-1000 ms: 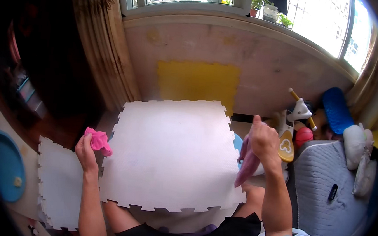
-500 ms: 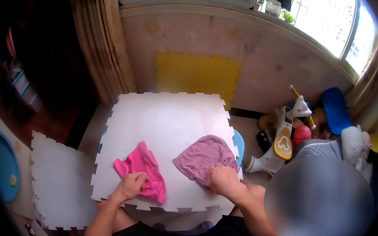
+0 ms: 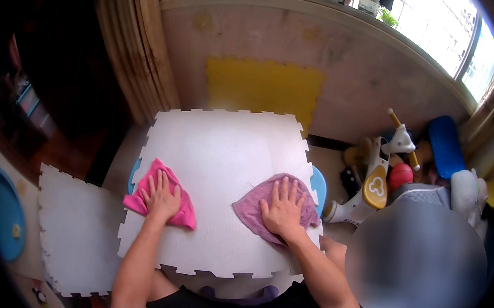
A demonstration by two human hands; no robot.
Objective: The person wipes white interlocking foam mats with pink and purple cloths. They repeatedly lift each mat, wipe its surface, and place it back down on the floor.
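A bright pink cloth [image 3: 184,211] lies crumpled on the left part of a white foam mat [image 3: 218,152] with jigsaw edges. My left hand [image 3: 162,197] rests on this cloth, palm down with fingers stretched out. On the right side of the mat a mauve cloth [image 3: 250,207] is spread out, its right edge reaching the mat's border. My right hand [image 3: 284,210] presses flat on it, fingers spread. Neither hand grips its cloth. Part of each cloth is hidden beneath the palms.
Another white foam mat [image 3: 78,231] lies lower left, beside a blue basin [image 3: 3,211]. A yellow foam mat [image 3: 263,86] leans against the wall. At the right are a white and yellow ride-on toy [image 3: 375,183], a pink ball [image 3: 401,175] and a blurred round patch.
The left hand has gone from a closed fist to lying flat, and the pink cloth has shifted left and away from me. The right hand has opened flat onto the mauve cloth.
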